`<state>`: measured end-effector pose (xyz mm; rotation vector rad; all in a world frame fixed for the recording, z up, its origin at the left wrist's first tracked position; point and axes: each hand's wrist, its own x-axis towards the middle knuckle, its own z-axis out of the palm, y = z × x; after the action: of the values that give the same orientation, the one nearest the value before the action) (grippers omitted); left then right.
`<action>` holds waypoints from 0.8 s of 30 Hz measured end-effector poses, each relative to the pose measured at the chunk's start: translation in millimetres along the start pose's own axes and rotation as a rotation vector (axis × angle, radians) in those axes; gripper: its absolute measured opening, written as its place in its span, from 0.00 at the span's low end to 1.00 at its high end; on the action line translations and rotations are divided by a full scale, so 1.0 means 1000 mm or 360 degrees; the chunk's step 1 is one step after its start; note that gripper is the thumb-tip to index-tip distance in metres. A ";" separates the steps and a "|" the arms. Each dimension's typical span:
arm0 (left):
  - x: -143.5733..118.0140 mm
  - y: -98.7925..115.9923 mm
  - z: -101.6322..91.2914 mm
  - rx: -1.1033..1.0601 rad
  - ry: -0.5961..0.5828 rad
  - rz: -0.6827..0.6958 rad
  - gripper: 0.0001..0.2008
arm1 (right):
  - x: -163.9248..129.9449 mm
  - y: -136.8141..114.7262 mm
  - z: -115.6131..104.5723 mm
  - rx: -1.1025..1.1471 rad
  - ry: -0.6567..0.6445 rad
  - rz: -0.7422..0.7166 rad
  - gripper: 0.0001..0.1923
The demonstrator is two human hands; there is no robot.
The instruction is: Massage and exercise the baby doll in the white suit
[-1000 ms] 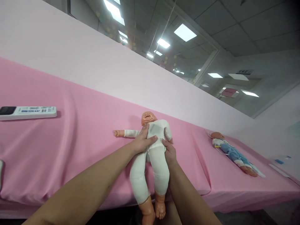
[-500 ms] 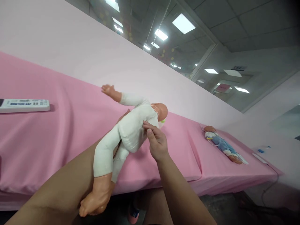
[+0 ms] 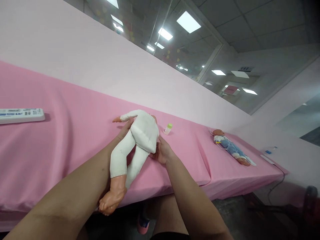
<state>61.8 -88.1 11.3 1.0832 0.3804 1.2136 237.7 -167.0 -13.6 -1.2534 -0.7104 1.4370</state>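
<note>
Saw a white device (image 3: 22,115) lying near the left end of the pink tabletop (image 3: 87,120). Had the left hand (image 3: 125,129) clasped on the white-suited doll (image 3: 144,130), apparently by the chest, grip mostly hidden. Had that doll tilted at the tabletop's middle, rear toward the view, feet over the near edge. Had the right hand (image 3: 163,152) clasped on its opposite side. Saw a green-capped bottle (image 3: 168,129) just beyond, nearer the far edge, and a blue-clothed doll (image 3: 231,146) lying by the right end.
</note>
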 end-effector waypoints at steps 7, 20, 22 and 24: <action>0.003 -0.003 -0.005 -0.0070 -0.0030 -0.0188 0.44 | 0.020 -0.010 0.011 0.0329 -0.0387 -0.0145 0.26; 0.003 -0.007 -0.007 0.0073 0.0156 -0.0093 0.37 | 0.030 -0.019 0.015 0.0108 -0.0068 -0.0629 0.19; 0.001 -0.011 -0.008 0.0056 0.0149 -0.0100 0.36 | 0.030 -0.022 0.007 -0.0120 0.0057 -0.0733 0.15; -0.001 -0.012 -0.007 0.0043 0.0059 -0.0127 0.37 | 0.030 -0.022 -0.003 -0.0361 0.0160 -0.0789 0.14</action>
<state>62.9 -85.6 -1.8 1.0605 0.4656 1.1617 251.2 -133.1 -3.8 -1.2013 -1.0511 0.9006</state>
